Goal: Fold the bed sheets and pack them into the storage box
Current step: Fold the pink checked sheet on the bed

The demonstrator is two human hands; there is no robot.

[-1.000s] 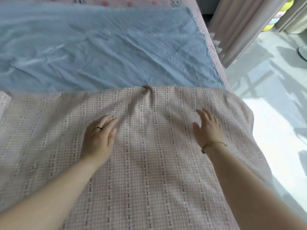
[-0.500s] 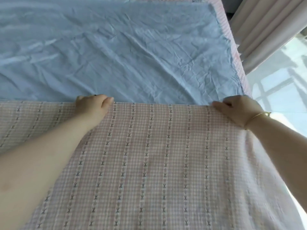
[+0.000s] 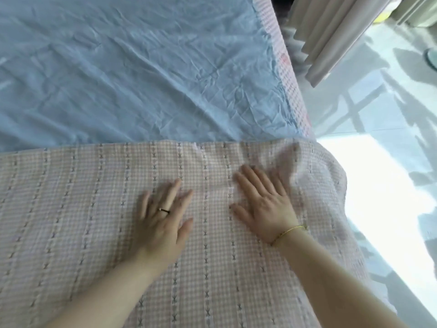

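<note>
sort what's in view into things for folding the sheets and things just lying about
For the job: pink checked sheet, blue sheet, left hand, right hand, both hands flat on the pink one.
Just there: curtain, floor.

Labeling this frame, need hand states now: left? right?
Left hand: open, fingers flat on the pink checked sheet, holding nothing.
Right hand: open, flat on the same sheet, holding nothing.
</note>
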